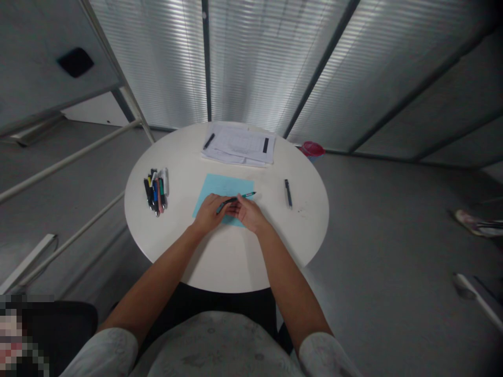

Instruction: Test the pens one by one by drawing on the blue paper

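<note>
On the round white table (pixel 228 269), papers (pixel 236 139) are sitting at the far side; nearer, a blue sheet (pixel 222 183) is lying under both hands. Left hand (pixel 209 213) is gripping a green-ended pen (pixel 248 195) over the sheet; right hand (pixel 250 213) is curling against the pen, can't tell if gripping.

Pale, faintly patterned short-sleeved shirt (pixel 212 343)

I've got slatted blinds (pixel 251 63) across the far side, a red bin (pixel 313 149) near their foot. Over left, there's a grey panel (pixel 35 31) above a pale tubular rail (pixel 70 159).
</note>
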### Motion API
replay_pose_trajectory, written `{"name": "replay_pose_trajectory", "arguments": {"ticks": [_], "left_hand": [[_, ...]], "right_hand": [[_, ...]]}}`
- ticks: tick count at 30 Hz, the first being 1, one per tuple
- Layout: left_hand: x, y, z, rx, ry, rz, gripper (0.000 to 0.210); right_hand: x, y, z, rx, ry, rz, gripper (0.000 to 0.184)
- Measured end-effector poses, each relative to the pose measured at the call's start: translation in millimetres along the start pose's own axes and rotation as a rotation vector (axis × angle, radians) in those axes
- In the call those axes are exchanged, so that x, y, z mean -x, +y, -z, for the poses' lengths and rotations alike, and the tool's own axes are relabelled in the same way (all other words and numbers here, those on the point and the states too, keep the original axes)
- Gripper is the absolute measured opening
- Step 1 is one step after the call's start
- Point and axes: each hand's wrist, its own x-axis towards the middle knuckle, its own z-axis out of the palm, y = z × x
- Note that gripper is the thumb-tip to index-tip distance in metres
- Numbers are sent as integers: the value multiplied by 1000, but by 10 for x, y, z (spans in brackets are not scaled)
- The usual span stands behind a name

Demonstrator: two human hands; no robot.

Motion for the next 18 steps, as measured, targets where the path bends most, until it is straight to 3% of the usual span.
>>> {"name": "replay_pose_trajectory", "arguments": {"ticks": [4, 9, 18], "left_hand": [[-20, 20, 31, 20, 57, 45, 23], [-32, 34, 51, 52, 99, 69, 20], [-19, 9, 50, 112, 146, 194, 19]], "right_hand": [[-27, -42, 42, -96, 67, -18, 27], [-38, -86, 87, -120, 215, 139, 23], [-10, -86, 53, -21, 178, 90, 16]]}}
